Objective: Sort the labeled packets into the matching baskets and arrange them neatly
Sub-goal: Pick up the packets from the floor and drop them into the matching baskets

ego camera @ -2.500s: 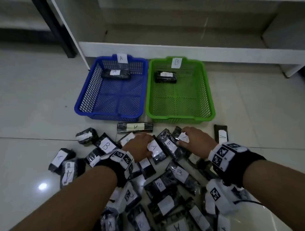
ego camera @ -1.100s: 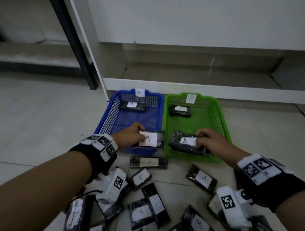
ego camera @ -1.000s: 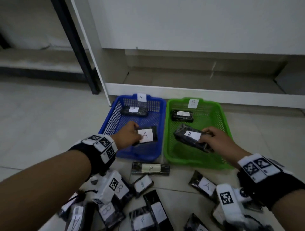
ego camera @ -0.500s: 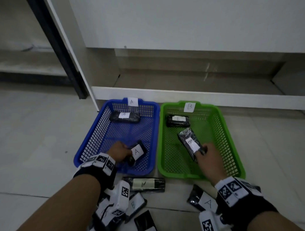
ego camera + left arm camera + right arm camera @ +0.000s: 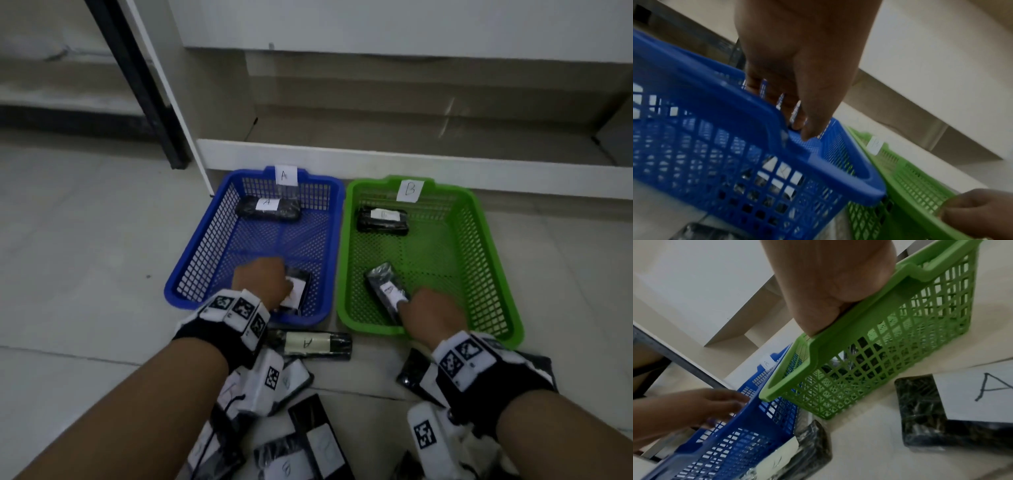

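Observation:
A blue basket (image 5: 191, 260) tagged A and a green basket (image 5: 493, 267) tagged B stand side by side on the floor. My left hand (image 5: 263, 284) reaches over the blue basket's near rim and holds a black packet labeled A (image 5: 301, 286) low in its near right corner. In the green basket's near left part, my right hand (image 5: 428, 318) grips the near end of a black packet labeled B (image 5: 383, 284). The wrist views show each hand over its rim, the left hand (image 5: 797, 81) and the right hand (image 5: 828, 280), with the packets hidden behind the mesh.
One A packet (image 5: 269, 209) lies at the back of the blue basket and one B packet (image 5: 383, 221) at the back of the green one. A loose A packet (image 5: 313, 344) lies just before the blue basket. Several more packets (image 5: 308, 445) are piled under my forearms. A white shelf base (image 5: 411, 161) runs behind the baskets.
Both hands lifted packets from the floor pile and carried them over the basket rims. Over the last half second they lowered them toward the basket floors, and the B packet moved nearer.

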A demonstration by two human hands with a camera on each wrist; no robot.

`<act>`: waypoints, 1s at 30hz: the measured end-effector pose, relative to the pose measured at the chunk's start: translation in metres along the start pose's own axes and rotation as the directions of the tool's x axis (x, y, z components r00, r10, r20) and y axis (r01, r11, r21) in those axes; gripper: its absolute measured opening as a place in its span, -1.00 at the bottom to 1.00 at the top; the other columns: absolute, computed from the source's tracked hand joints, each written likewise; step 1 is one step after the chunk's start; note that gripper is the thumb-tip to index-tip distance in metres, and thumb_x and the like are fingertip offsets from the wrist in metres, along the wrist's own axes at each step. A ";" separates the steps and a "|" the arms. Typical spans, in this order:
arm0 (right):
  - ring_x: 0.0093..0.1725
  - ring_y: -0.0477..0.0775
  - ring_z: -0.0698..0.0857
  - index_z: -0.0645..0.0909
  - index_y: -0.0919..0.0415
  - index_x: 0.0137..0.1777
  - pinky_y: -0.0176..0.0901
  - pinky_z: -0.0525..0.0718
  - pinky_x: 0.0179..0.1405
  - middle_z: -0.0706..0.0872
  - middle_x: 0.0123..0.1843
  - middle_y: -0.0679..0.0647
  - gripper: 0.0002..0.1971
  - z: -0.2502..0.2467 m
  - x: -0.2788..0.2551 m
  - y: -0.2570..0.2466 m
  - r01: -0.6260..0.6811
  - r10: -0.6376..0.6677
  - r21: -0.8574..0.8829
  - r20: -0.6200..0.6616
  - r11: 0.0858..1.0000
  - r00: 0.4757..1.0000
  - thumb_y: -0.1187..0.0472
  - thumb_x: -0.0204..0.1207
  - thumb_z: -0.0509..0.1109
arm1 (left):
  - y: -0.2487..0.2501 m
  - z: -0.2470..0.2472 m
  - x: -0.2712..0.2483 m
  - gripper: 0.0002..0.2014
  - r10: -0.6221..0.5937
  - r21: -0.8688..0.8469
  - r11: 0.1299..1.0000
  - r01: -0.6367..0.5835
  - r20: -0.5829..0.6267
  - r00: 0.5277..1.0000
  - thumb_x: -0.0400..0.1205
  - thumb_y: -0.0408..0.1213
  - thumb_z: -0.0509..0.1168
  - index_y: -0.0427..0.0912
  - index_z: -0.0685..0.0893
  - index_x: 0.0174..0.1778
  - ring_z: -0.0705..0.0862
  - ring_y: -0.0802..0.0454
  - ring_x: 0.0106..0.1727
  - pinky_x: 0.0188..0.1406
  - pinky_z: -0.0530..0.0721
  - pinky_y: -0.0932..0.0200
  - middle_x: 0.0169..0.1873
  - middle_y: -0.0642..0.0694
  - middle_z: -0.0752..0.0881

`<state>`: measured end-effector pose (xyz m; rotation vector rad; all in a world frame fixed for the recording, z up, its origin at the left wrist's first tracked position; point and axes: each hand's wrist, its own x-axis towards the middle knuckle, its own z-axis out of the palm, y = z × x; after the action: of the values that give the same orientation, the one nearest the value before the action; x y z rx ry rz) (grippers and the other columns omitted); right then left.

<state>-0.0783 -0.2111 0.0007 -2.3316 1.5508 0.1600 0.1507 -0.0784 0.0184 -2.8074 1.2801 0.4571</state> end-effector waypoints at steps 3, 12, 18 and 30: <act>0.06 0.24 0.64 0.64 0.25 -0.15 -0.01 0.50 0.09 0.73 0.05 0.24 -0.58 -0.008 -0.006 -0.006 -0.016 0.006 -0.083 -0.119 0.996 0.993 -0.09 0.59 0.13 | -0.005 -0.015 -0.021 -0.72 0.180 -0.299 0.926 -0.230 -0.185 0.966 0.65 -0.19 0.22 -0.09 0.59 0.27 0.67 -0.03 0.03 0.05 0.67 0.01 0.02 -0.06 0.71; -0.02 0.16 0.52 0.61 0.21 -0.02 0.01 0.49 0.00 0.65 -0.07 0.12 -0.81 -0.007 -0.073 -0.037 0.661 -0.614 -0.084 -0.475 0.745 0.631 0.19 0.44 0.24 | -0.064 0.020 -0.116 -0.82 0.385 -0.218 0.877 -0.428 -0.214 0.898 0.61 -0.16 0.26 0.01 0.62 0.12 0.60 0.17 -0.24 -0.25 0.59 0.20 -0.24 0.14 0.63; 0.16 0.24 0.58 0.56 0.22 0.23 0.05 0.57 0.12 0.62 0.12 0.15 -0.55 0.062 -0.129 -0.024 0.563 -0.563 0.018 0.018 0.826 0.826 -0.04 0.46 0.17 | -0.071 0.071 -0.124 -0.50 0.370 -0.026 0.928 -0.372 -0.049 0.928 0.53 0.22 0.24 0.03 0.50 0.31 0.59 -0.03 0.19 0.16 0.43 0.04 0.11 0.02 0.66; 0.34 0.18 0.46 0.48 0.12 0.31 -0.01 0.38 0.25 0.52 0.26 0.09 -0.45 0.094 -0.162 -0.024 0.442 -0.394 -0.074 0.339 0.894 0.854 -0.17 0.41 0.31 | -0.033 0.086 -0.119 -0.48 0.357 -0.032 0.933 -0.359 -0.052 0.932 0.46 0.18 0.25 -0.04 0.41 0.23 0.58 -0.09 0.14 0.23 0.29 -0.05 0.08 -0.05 0.66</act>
<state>-0.1126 -0.0298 -0.0382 -2.5416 0.8780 0.5291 0.0794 0.0433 -0.0349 -2.6282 1.8248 0.4329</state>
